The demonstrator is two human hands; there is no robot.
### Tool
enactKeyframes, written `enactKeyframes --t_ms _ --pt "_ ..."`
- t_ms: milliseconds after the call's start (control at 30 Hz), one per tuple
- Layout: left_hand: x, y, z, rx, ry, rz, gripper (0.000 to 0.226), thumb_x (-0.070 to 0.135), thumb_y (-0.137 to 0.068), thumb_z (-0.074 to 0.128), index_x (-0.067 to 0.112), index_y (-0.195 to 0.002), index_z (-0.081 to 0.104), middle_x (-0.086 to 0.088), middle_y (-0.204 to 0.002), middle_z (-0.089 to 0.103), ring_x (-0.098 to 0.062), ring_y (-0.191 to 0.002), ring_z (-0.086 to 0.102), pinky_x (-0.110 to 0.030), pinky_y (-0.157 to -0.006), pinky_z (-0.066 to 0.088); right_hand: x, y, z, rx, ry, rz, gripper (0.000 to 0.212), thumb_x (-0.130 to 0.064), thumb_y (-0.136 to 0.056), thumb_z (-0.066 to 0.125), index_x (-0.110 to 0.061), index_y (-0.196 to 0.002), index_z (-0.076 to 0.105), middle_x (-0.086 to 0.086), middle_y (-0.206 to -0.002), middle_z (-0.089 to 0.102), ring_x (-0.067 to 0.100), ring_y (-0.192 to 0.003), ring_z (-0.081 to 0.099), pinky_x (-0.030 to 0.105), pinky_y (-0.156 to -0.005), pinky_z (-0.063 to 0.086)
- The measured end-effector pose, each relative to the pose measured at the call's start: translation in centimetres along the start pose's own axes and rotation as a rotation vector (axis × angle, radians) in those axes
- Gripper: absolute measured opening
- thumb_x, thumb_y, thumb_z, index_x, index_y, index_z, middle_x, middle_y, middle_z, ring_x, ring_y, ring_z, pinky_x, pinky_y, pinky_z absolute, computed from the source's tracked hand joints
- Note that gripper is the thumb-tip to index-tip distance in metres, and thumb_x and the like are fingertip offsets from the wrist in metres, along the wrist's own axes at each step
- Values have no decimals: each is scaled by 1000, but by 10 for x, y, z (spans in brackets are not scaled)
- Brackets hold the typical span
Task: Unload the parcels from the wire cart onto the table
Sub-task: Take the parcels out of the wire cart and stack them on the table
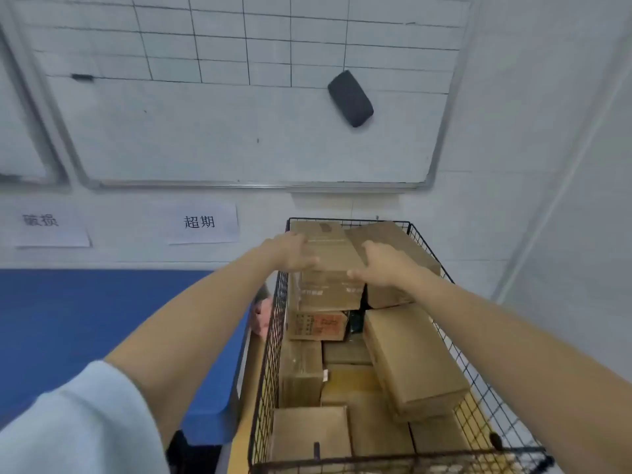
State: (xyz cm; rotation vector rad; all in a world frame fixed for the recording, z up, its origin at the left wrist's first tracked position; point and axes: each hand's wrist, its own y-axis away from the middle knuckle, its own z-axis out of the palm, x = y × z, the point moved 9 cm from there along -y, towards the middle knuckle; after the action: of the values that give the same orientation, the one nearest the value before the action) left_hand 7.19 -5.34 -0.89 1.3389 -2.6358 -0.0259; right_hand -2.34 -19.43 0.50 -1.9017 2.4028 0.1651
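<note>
A black wire cart [273, 354] stands at the lower right, filled with several brown cardboard parcels. At its far end a cardboard parcel [330, 248] lies on top of the pile. My left hand [294, 251] presses on that parcel's left side and my right hand [383, 265] on its right side, so both hands hold it. A long flat parcel [410, 357] leans along the cart's right side. The blue table [85, 330] lies to the left of the cart.
A whiteboard [239, 138] with a black eraser [350, 98] hangs on the wall ahead. Two paper labels [201, 223] are stuck to the wall above the table. A pink object [261, 316] sits between table and cart.
</note>
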Motion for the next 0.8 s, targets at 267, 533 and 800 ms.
enactKeyframes --t_ms 267,533,800 --pt "-21 -57 19 -141 46 -29 87 63 -86 50 7 -147 25 -14 -150 32 -31 -135 35 -41 -110 32 -16 -65 18 -44 -11 49 72 -50 -87 58 -8 -141 34 13 -136 48 31 -120 50 41 -95 46" --pt "-35 -84 35 -255 275 -88 105 61 -73 70 8 -148 19 -8 -150 35 -28 -133 39 -43 -110 34 0 -98 40 -144 -218 201 82 -55 -83 60 -11 -144 28 14 -140 44 33 -133 30 43 -103 36" --pt "-33 -73 23 -180 475 -154 117 45 -50 88 14 -143 25 -3 -142 44 -26 -125 47 -41 -106 40 0 -101 37 -120 -364 215 101 -53 -69 78 -2 -141 28 14 -140 44 30 -127 44 41 -104 41"
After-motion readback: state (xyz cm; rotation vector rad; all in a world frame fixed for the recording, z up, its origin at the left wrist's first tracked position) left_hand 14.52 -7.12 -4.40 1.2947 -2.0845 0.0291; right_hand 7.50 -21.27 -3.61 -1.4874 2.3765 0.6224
